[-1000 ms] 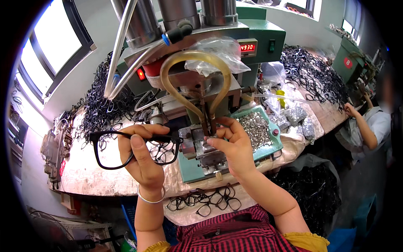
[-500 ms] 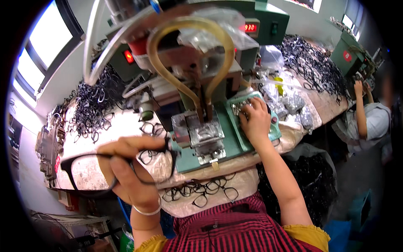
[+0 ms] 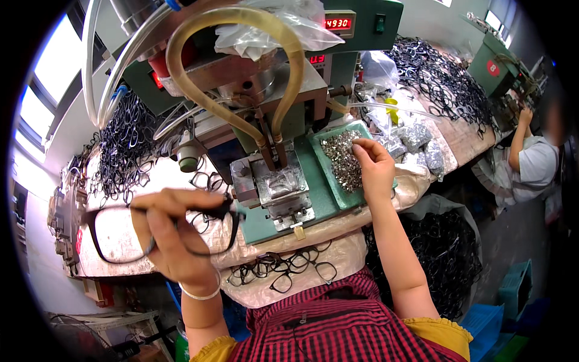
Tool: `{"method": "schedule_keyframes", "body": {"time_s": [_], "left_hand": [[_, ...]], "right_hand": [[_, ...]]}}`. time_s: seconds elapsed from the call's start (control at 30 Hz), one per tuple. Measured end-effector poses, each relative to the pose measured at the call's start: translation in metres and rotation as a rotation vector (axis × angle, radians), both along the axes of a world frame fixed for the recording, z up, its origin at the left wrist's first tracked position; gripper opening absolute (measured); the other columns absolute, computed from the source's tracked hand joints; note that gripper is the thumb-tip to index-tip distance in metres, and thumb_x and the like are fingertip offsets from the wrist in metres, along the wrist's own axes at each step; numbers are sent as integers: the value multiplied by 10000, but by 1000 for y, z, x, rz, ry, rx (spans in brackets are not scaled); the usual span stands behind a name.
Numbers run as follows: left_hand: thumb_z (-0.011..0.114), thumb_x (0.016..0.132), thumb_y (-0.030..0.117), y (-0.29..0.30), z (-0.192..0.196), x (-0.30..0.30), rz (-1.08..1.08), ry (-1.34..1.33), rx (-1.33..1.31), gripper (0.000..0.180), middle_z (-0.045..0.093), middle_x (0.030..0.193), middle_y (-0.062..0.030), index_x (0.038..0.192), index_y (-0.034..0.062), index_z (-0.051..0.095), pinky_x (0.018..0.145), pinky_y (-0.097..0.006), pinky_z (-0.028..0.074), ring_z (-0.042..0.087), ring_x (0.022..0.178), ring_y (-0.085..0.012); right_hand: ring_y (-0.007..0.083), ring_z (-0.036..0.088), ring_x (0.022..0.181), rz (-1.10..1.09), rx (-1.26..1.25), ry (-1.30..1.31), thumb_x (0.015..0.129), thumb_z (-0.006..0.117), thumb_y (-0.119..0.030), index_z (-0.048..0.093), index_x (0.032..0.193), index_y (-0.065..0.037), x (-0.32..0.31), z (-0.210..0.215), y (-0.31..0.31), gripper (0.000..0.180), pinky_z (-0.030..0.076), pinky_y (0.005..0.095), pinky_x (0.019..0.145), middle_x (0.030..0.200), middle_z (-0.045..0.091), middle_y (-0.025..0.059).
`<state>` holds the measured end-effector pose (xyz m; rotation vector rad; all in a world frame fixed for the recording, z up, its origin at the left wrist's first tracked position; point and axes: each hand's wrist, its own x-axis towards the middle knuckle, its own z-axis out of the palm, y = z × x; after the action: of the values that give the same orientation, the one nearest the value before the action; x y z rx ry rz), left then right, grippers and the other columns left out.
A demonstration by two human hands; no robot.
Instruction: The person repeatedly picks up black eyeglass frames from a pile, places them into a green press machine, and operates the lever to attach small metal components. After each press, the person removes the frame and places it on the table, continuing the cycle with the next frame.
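A black plastic eyeglass frame (image 3: 234,233) is gripped in the left hand's (image 3: 176,234) curled fingers, its rims projecting either side; its middle is covered and blurred. The right hand (image 3: 376,170) is held, fingertips nearly together, over small silvery metal pieces (image 3: 341,161) in a green rectangular tray (image 3: 326,178); whether any is pinched cannot be told.

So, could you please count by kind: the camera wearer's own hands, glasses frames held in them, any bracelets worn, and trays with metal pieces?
Hands: 2, left hand and right hand
Held glasses frame: 1, black
Bracelet: 1, left wrist
Light green tray: 1, its metal pieces too many to count
Total: 5
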<state>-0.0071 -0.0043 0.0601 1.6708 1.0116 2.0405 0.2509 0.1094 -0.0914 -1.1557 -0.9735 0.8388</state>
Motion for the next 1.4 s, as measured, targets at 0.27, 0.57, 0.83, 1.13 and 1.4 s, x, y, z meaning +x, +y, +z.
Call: {"method": "schedule_keyframes", "body": {"time_s": [0.27, 0.57, 0.83, 1.13, 1.4], "left_hand": [[310, 1061, 234, -10, -63, -31, 101, -173, -259, 276, 628, 803, -194, 930, 22, 430, 695, -296, 504, 609, 695, -218], [271, 1048, 248, -2, 4, 8, 116, 13, 73, 288, 604, 754, -207, 933, 22, 406, 734, -331, 495, 595, 694, -239], [310, 1054, 190, 24, 5, -5, 203, 12, 68, 249, 632, 777, -206, 906, 14, 406, 685, -285, 444, 574, 668, -206], [434, 1012, 253, -25, -36, 19, -1068, -615, -1091, 213, 651, 857, -286, 985, 42, 455, 726, -332, 516, 649, 742, -260], [447, 1000, 259, -9, -51, 51, -939, -797, -1176, 195, 672, 809, -269, 966, 74, 495, 544, -268, 510, 643, 609, -220]], "right_hand": [[83, 634, 834, 270, -32, 105, 857, 668, -13, 699, 956, 20, -10, 38, -18, 109, 493, 220, 770, 902, 702, 33], [174, 646, 854, 244, 408, -148, 809, 704, 5, 600, 972, -2, -99, 58, -53, 194, 498, 272, 773, 941, 649, 94], [112, 615, 971, 483, 213, 432, 885, 646, 35, 456, 1209, 24, -114, 58, -61, 375, 458, 241, 890, 1130, 625, 94], [209, 615, 1127, 477, 213, -203, 857, 581, 34, 513, 1287, 1, -74, 87, -67, 436, 485, 316, 936, 1191, 632, 158], [164, 593, 956, -131, 153, -97, 885, 600, -4, 595, 1210, -48, 29, 6, 3, 328, 468, 287, 889, 1034, 625, 73]]}}
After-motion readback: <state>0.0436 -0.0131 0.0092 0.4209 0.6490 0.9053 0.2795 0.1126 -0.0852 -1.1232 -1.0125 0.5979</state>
